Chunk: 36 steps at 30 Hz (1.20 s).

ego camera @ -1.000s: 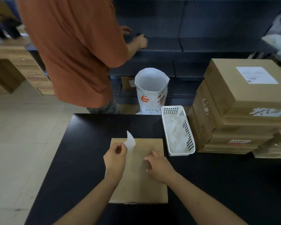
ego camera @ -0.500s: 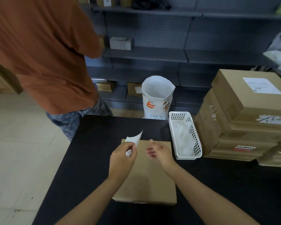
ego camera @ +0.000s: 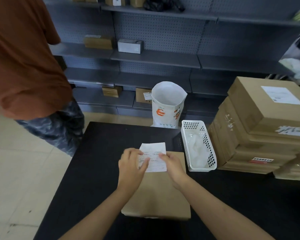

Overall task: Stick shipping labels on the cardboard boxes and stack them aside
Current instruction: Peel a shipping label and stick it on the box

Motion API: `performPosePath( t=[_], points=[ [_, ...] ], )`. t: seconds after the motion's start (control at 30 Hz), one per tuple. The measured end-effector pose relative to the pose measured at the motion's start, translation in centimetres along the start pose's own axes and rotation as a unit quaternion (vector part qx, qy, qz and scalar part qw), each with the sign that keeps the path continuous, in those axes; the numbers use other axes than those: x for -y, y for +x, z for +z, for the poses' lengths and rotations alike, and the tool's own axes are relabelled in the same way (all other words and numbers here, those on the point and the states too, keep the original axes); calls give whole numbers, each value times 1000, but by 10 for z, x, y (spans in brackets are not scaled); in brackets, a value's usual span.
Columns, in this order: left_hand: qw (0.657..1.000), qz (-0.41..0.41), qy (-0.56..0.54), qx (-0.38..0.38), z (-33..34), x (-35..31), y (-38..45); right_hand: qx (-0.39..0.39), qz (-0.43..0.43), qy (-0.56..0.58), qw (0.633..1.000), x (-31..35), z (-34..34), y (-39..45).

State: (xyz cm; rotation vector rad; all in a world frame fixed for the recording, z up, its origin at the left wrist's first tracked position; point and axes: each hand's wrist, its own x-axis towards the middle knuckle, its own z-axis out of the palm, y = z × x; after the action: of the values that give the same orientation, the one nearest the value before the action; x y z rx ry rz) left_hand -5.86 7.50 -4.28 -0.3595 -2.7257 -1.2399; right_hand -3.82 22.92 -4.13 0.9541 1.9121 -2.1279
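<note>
A flat cardboard box [ego camera: 156, 193] lies on the black table [ego camera: 97, 170] in front of me. Over its far edge I hold a white shipping label [ego camera: 153, 156], printed side up. My left hand [ego camera: 132, 166] pinches the label's left side with thumb and fingers. My right hand [ego camera: 171, 164] pinches its right edge. At the right stands a stack of several cardboard boxes [ego camera: 260, 125]; the top one carries a white label [ego camera: 280, 95].
A white perforated basket [ego camera: 197, 146] with clear plastic inside sits between my box and the stack. A white paper bag [ego camera: 167, 104] stands behind the table. A person in an orange shirt [ego camera: 22, 58] stands at the left. Grey shelves with small boxes fill the background.
The label was curled up in my left hand alone; now both hands hold it spread flat over the box's far edge. The person at the left has shifted further left.
</note>
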Motion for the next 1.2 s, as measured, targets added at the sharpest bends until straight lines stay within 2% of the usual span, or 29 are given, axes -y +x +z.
performPosePath(
  t=[0.1, 0.17, 0.3, 0.43, 0.53, 0.67, 0.8, 1.0, 1.2],
  points=[
    [993, -109, -6, 33, 3, 0, 9, 16, 2, -4, 1000, -5, 0, 2],
    [989, -134, -26, 55, 5, 2, 13, 8, 11, 2, 1000, -8, 0, 3],
    [980, -183, -60, 43, 13, 8, 16, 0, 24, 22, 999, -13, -3, 5],
    [978, -176, -17, 111, 22, 20, 19, -15, 42, 26, 999, -19, -8, 4],
    [980, -156, 7, 120, 28, 22, 17, -77, 29, -61, 995, -22, -9, 1],
    [978, -134, 75, 141, 35, 25, 11, -147, -2, -249, 957, -39, -11, 4],
    [975, -97, 125, 157, 47, 38, -2, -173, -41, -408, 896, -59, -16, 10],
    [973, -54, 163, 157, 63, 50, -12, -193, -99, -473, 854, -79, -21, 16],
    [968, -3, 203, 150, 72, 58, -8, -224, -180, -534, 795, -95, -20, 23]
  ],
)
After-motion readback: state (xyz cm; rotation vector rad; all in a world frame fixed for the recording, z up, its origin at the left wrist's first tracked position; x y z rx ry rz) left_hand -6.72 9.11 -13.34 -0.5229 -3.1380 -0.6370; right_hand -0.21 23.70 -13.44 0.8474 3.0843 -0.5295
